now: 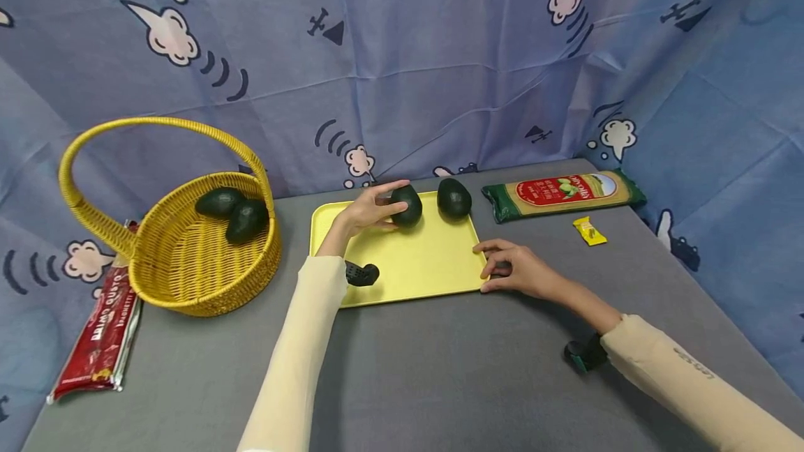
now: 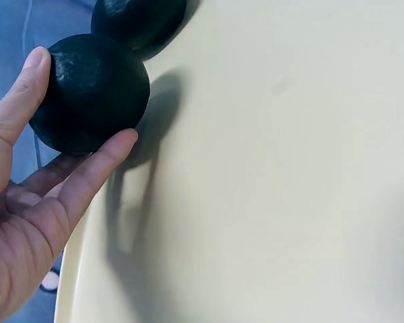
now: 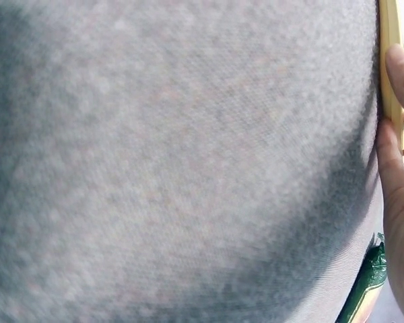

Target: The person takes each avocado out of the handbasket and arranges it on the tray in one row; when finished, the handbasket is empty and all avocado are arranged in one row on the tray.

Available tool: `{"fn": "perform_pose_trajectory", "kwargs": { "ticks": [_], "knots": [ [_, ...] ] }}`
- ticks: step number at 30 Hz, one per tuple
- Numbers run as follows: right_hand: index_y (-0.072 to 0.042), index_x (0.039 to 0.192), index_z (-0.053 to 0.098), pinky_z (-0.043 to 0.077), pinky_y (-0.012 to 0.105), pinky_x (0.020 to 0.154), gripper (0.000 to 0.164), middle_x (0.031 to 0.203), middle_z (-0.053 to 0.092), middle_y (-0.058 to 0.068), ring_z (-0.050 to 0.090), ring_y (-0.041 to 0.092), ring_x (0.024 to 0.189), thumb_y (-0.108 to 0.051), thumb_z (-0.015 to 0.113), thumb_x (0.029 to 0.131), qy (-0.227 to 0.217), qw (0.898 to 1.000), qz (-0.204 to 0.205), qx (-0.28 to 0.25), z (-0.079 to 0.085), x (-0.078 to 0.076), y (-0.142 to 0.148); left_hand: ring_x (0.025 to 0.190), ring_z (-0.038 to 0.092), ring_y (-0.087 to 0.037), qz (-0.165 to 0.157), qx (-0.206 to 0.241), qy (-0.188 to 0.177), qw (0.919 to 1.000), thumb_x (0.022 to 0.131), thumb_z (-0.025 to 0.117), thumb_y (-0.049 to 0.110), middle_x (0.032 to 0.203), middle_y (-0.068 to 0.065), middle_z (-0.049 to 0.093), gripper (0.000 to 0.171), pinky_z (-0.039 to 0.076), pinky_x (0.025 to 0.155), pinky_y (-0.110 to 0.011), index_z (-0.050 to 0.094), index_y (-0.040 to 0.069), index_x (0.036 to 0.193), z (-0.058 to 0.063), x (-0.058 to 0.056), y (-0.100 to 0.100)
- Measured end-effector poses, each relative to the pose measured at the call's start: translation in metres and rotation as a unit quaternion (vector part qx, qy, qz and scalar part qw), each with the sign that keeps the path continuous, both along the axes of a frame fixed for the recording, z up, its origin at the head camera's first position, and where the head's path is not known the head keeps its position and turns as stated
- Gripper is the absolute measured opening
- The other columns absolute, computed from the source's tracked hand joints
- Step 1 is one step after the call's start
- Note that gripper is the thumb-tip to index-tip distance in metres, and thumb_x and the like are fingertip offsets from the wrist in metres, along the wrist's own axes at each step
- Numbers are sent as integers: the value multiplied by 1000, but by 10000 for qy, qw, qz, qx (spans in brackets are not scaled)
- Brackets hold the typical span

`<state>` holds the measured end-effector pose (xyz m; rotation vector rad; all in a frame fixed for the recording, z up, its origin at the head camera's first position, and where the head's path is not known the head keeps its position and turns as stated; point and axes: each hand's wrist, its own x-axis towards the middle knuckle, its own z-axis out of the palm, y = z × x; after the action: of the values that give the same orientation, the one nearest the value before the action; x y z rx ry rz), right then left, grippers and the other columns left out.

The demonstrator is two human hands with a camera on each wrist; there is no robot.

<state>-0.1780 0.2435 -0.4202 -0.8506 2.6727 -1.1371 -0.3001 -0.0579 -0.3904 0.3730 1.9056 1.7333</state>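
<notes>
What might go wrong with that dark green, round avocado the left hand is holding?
The dark green, round avocado looks smooth and is held between thumb and fingertips, so the left hand might let it slip and roll. The other dark green avocado is close by, so they could bump. The right hand touches the edge of the rectangular yellow tray; a nudge might shift it.

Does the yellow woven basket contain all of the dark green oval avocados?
No, the left hand holds one dark green oval avocado at the yellow rectangular tray, outside the yellow woven basket.
</notes>
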Motion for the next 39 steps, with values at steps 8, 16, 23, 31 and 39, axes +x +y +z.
{"fn": "perform_pose_trajectory", "kwargs": {
  "ticks": [8,16,23,31,39],
  "knots": [
    [-1,78,67,51,37,74,12,120,50,22,49,36,107,-6,76,70,-62,9998,33,-180,28,14,-13,106,53,-26,-75,-220,281,9993,85,61,12,122,-14,51,55,47,84,-46,42,19,136,-3,-4,16],
    [2,77,66,51,40,74,13,119,49,25,49,38,106,-1,75,69,-29,9996,48,-264,33,15,-17,107,53,-22,-151,-112,550,9983,86,61,17,130,-9,45,52,52,77,-40,44,24,134,-8,-4,24],
    [-4,76,67,51,36,73,13,120,50,20,50,34,105,-6,77,68,100,9996,-1,-258,14,9,-9,118,43,-32,-86,-282,132,9995,85,59,4,136,-20,33,60,44,87,-49,35,16,139,9,4,25],
    [-10,77,67,51,31,75,14,122,50,15,51,28,107,-15,77,68,90,9997,-31,-206,2,2,-2,114,47,-33,-207,-204,520,9982,83,60,-2,135,-21,35,66,46,85,-46,31,13,141,2,1,21],
    [1,77,66,50,41,75,12,120,49,24,49,37,106,-2,75,69,-53,9998,-59,-201,30,17,-15,116,45,-33,-86,-82,667,9977,83,61,-1,135,-20,35,65,45,86,-46,35,13,140,-8,-4,25]
  ]
}}
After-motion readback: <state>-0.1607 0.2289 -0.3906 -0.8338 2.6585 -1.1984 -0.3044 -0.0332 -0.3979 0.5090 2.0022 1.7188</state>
